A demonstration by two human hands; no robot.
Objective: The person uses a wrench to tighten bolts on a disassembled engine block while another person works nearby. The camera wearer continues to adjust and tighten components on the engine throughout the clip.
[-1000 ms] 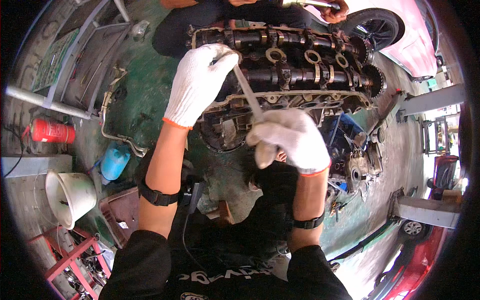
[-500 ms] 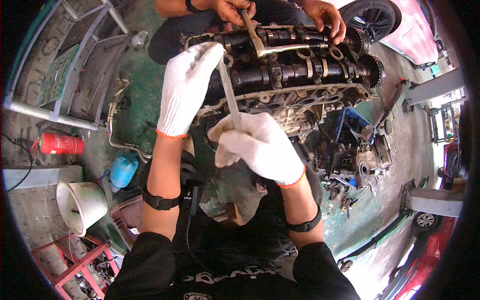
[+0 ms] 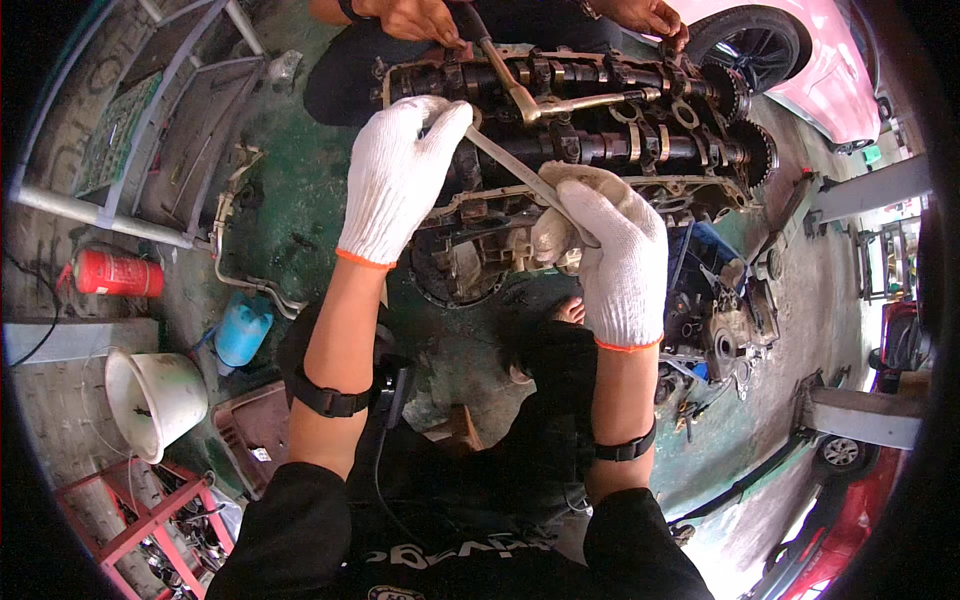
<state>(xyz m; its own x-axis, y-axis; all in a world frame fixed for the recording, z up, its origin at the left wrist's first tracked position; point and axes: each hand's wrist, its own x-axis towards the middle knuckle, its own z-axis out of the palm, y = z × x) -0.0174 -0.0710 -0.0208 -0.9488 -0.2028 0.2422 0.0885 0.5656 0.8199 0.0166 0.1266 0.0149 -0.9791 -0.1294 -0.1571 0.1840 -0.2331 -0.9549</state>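
Both of my hands wear white knitted gloves with orange cuffs. A long flat grey wrench slants between them across the near side of a dark, oily cylinder head with two camshafts. My left hand is closed around the wrench's far left end, over the left end of the cylinder head; the fingers hide that tip. My right hand grips the near right end, in front of the cylinder head's near edge. A co-worker's hand is by a socket wrench handle lying over the camshafts.
Another hand of the co-worker is at the far edge. Loose engine parts lie on the floor at right. A fire extinguisher, blue jug and white bucket stand at left. A pink car is at far right.
My right hand has swung right and slightly up, turning the wrench from steep to a shallower slant. My left hand moved slightly right. The co-worker's right-side hand lifted off the cylinder head.
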